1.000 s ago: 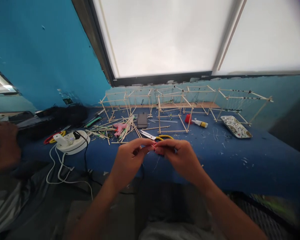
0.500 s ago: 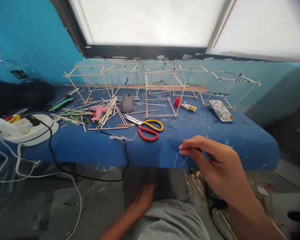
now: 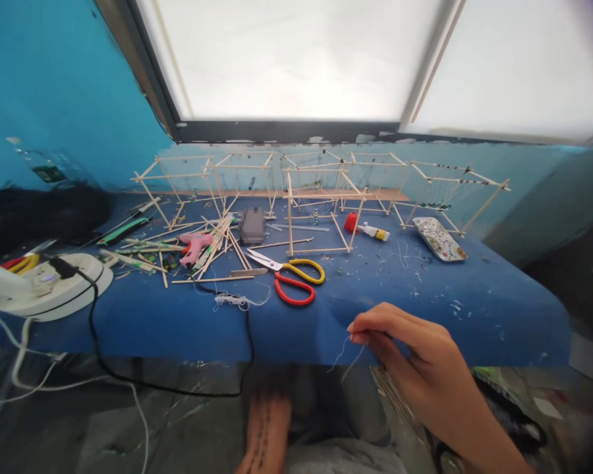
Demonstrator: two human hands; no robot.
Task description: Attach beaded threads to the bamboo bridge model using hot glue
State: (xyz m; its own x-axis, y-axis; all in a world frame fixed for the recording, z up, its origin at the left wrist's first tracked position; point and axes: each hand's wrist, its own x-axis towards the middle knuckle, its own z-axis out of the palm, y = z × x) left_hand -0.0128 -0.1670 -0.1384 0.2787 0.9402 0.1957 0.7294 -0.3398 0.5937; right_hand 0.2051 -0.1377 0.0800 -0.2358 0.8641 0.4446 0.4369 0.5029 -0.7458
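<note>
Thumb and forefinger of my right hand point(image 3: 415, 368) pinch a thin pale thread point(image 3: 346, 355), whose two loose ends dangle near the front edge of the blue table point(image 3: 296, 339). Below that edge, over my lap, is my left hand point(image 3: 267, 428), back upward, its fingers blurred and dark. The scissors point(image 3: 286, 273), with one red and one yellow handle, lie partly open on the table, left of my right hand. Beside them is a small bundle of white thread point(image 3: 232, 301). Behind stand several cube-like stick frames point(image 3: 321, 249), some strung with threads and beads.
On the left are a pink glue gun point(image 3: 196, 247), a pile of thin sticks point(image 3: 222, 240), a green cutter point(image 3: 124, 230) and a white power strip point(image 3: 74, 289) with cables. A glue tube point(image 3: 374, 232) and a speckled tray point(image 3: 439, 239) lie to the right.
The view has tilted up, so the table appears lower. My left hand has swung up toward the table edge. My right hand still pinches the thread.
</note>
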